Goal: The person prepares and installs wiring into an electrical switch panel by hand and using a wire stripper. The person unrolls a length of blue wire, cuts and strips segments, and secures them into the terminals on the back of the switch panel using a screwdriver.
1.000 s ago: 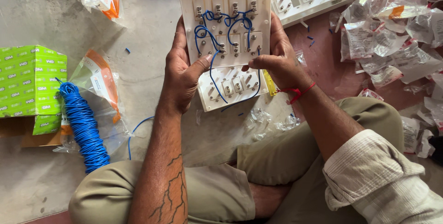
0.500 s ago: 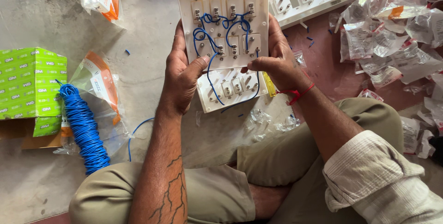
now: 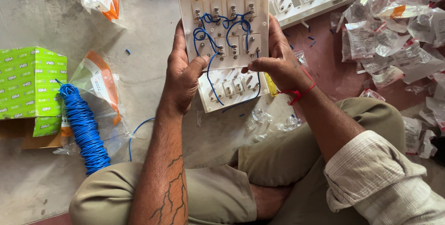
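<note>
Both hands, left hand (image 3: 183,74) and right hand (image 3: 278,62), grip a white switch board (image 3: 225,21) laced with blue wire (image 3: 208,37), above another board (image 3: 234,88) on the floor.

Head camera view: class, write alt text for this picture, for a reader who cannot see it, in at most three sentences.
A seated person's left hand and right hand hold up a white switch board, its back facing the camera, with short blue wires looped between the terminals. A second board lies beneath on the floor. A blue wire coil and green box sit left; clear packets lie right.
</note>
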